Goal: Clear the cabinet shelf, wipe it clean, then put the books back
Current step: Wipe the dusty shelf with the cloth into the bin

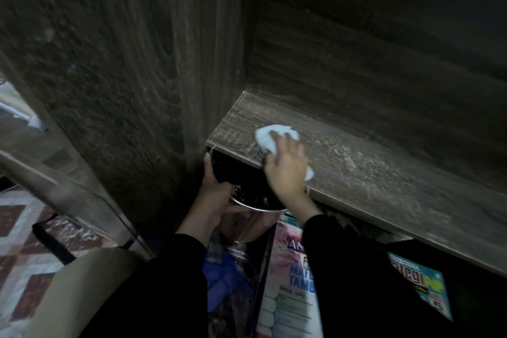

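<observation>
Right hand (286, 170) lies on the white cloth (271, 136), fingers spread, pressing it to the cabinet shelf (384, 178) near its front edge. Left hand (216, 200), fingers curled, grips a dark bowl (241, 181) just under that edge, so the sweep likely comes forward. Dusty board stretches rightward; books (290, 282) lie below the shelf.

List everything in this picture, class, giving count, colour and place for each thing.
shelf: one, grey-brown wood, centre right.
cloth: one, white, on the shelf, left part.
container: one, dark with metal rim, below the shelf's front edge.
books: at least two, pink-white and teal, below the shelf.
floor: red-and-white pattern, lower left.
left hand: one, grips the container's rim.
right hand: one, presses the cloth.
</observation>
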